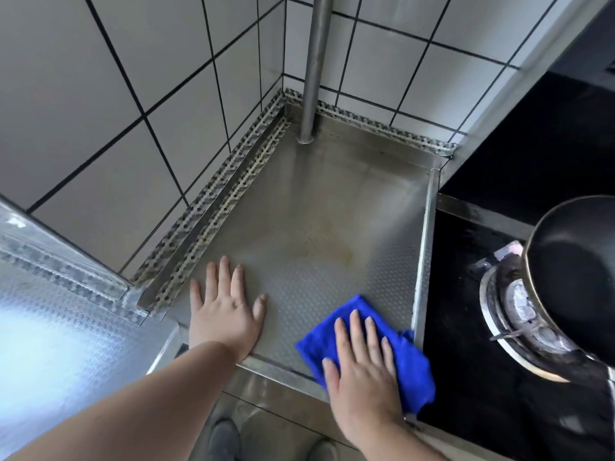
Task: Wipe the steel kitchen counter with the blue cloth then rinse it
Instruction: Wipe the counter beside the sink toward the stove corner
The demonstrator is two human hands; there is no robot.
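Observation:
The steel counter (316,207) is a dimpled, recessed corner surface with a yellowish stain near its middle. A folded blue cloth (409,367) lies over its front right corner and front rim. My right hand (362,371) presses flat on the cloth, fingers spread and pointing away from me. My left hand (226,307) rests flat and bare on the counter's front left part, fingers apart, holding nothing.
A steel pipe (316,68) stands upright in the back corner against white tiled walls. To the right is a black glass hob (466,344) with a gas burner (519,314) and a dark pan (575,277) over it. A bright patterned steel surface (60,327) lies left.

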